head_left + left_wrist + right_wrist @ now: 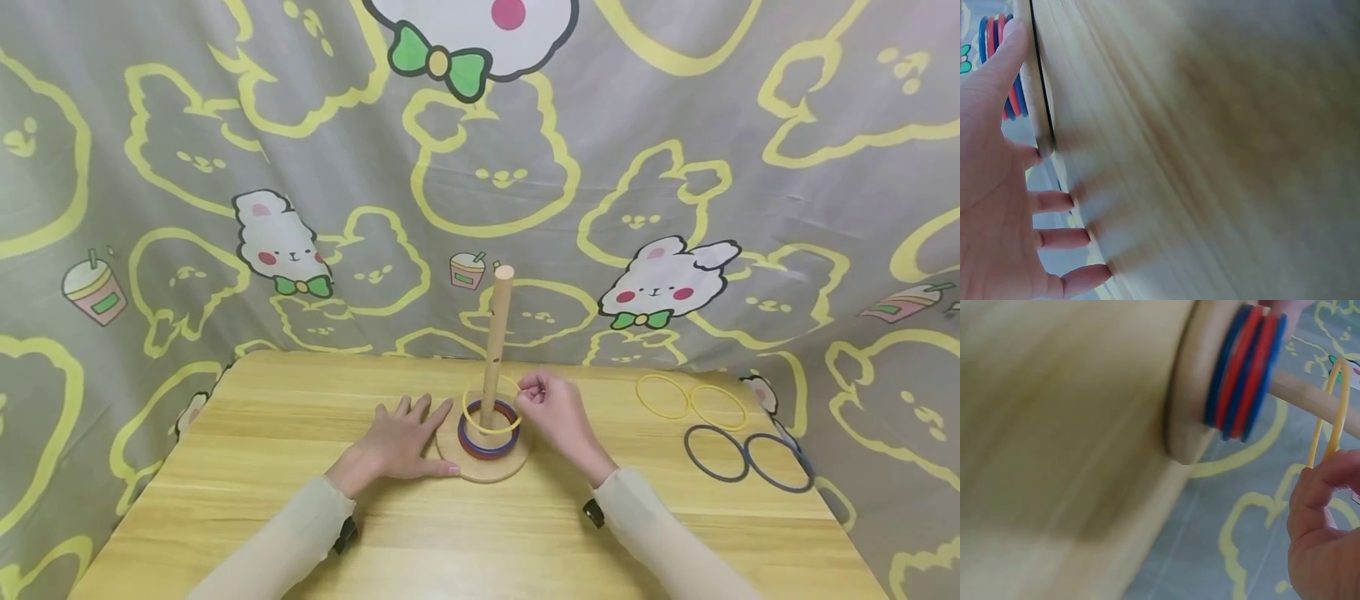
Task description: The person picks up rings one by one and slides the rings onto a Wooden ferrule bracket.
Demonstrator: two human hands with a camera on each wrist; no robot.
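Note:
A wooden peg (496, 342) rises from a round wooden base (486, 473) on the table. Several blue and red rings (1249, 375) lie stacked around the foot of the peg. My right hand (558, 417) pinches a yellow ring (491, 431) at its right side; the ring encircles the peg above the stack, as the right wrist view also shows. My left hand (401, 437) rests with fingers spread at the left of the base, its thumb and index finger touching or close to the rim.
At the right of the table (300, 400) lie two yellow rings (663, 377) and two dark blue rings (716, 427). A patterned curtain (360, 167) hangs behind the table and along both sides.

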